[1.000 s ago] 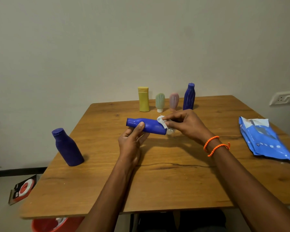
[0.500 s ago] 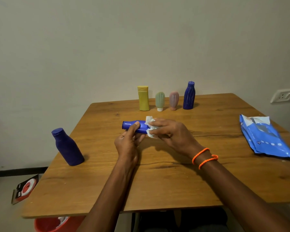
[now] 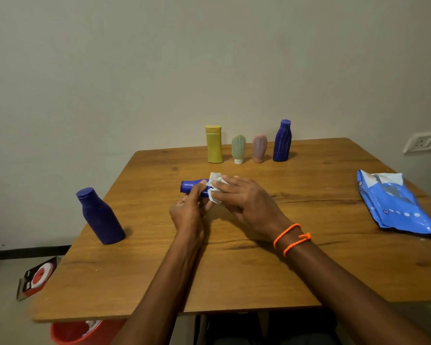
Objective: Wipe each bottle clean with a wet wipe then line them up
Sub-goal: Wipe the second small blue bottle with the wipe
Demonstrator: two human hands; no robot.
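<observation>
My left hand point(image 3: 188, 211) grips a blue bottle point(image 3: 190, 186) that lies sideways above the middle of the wooden table point(image 3: 234, 270), cap end to the left. My right hand point(image 3: 246, 201) holds a white wet wipe point(image 3: 215, 181) wrapped around the bottle's right part, which it hides. A row stands at the table's far edge: a yellow bottle point(image 3: 214, 143), a pale green bottle point(image 3: 238, 148), a pink bottle point(image 3: 259, 148) and a dark blue ribbed bottle point(image 3: 282, 141). Another dark blue bottle point(image 3: 100, 216) stands alone at the left.
A blue pack of wet wipes point(image 3: 398, 205) lies at the table's right edge. Under the table's near left corner sits a red bin point(image 3: 72, 332) with used wipes. A small red and black box point(image 3: 36, 278) lies on the floor at left. A wall socket point(image 3: 423, 142) is at right.
My right hand has slid the wipe leftward along the bottle, from its base toward the cap end. More of the bottle is now covered, and both hands sit slightly lower and closer to me.
</observation>
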